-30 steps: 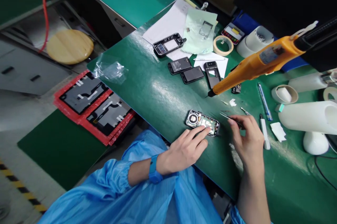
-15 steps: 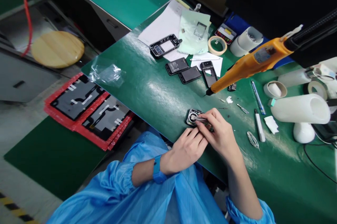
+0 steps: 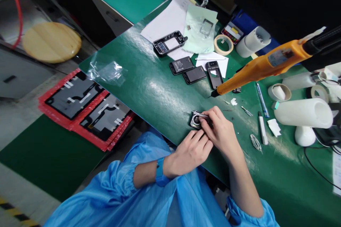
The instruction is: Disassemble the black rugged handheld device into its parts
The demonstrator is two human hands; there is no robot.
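Note:
A small dark device housing with a round, ring-edged part, perhaps a speaker point(image 3: 195, 120), lies on the bench near its front edge. My right hand point(image 3: 220, 125) pinches slim metal tweezers point(image 3: 200, 114), whose tips lie across the upper side of the housing. Curled fingers of my left hand point(image 3: 193, 149) hold the housing's near end. Both hands hide much of that end, and the fingertips touch or nearly touch each other there.
An orange electric screwdriver point(image 3: 263, 64) hangs above the bench, right of my hands. Behind lie two batteries point(image 3: 181, 65), an open device shell point(image 3: 169, 43) and a masking tape roll point(image 3: 223, 44). A white bottle point(image 3: 303, 111) stands right; red-wrapped panels point(image 3: 74, 95) lie lower left.
The tweezers have shifted from the middle of the round part toward the housing's upper edge, lying flatter. My left hand keeps its place. The whole view has moved slightly.

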